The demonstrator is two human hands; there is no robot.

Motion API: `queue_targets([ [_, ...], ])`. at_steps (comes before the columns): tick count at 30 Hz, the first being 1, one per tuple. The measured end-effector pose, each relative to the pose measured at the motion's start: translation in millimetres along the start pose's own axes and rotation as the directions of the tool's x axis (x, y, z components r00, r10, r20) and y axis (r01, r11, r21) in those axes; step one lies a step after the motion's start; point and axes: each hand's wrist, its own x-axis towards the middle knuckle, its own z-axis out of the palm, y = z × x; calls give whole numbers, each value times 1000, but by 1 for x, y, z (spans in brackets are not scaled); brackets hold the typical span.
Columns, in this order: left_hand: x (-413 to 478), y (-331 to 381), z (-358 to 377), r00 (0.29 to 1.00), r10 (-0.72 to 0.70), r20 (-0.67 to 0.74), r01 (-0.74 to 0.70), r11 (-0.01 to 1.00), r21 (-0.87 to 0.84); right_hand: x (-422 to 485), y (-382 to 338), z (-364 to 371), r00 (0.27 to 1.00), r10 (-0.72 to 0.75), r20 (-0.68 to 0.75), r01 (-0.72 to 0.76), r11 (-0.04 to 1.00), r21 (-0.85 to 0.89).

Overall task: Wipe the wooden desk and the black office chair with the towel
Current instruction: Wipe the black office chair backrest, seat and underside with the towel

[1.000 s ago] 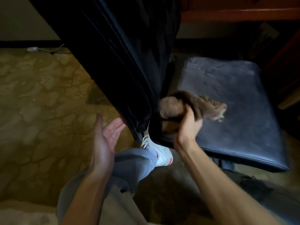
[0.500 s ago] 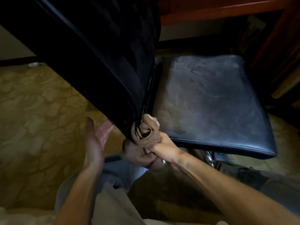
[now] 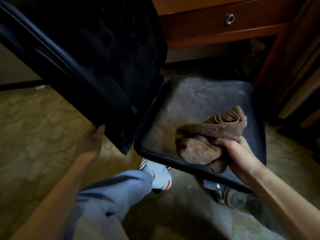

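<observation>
The towel, brown and bunched, is held against the near part of the dusty seat of the chair. It is gripped at its near end by the right hand, whose fingers are curled round the cloth. The chair back is tilted above the seat's left side. Its lower rear edge is touched by the left hand, which is blurred, so grasping or lying flat cannot be told. The desk is seen beyond the seat, with 1 ring pull on its drawer. Below, 1 trouser leg and 1 shoe are seen over patterned carpet.
</observation>
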Motion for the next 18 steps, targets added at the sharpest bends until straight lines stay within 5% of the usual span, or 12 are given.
queue_targets([
  [3, 29, 27, -7, 991, -65, -115, 29, 956, -291, 3, -1, 5, 1000, -17, 5, 17, 998, -56],
  [6, 33, 46, -3, 991, -64, -119, 19, 937, -349, 3, -3, 11, 1000, -27, 10, 27, 998, -53],
  [10, 3, 48, 33, 991, -40, 131, 78, 951, -300, -2, -13, 11, 998, -58, 5, 58, 995, -78],
  [15, -59, 38, 93, 862, -189, 470, 343, 900, -267, -15, -26, -6, 995, -93, -31, 88, 985, -146],
  [18, -91, 36, 113, 800, -280, 530, 480, 829, -286, -26, -35, -22, 986, -120, -115, 97, 978, -187],
])
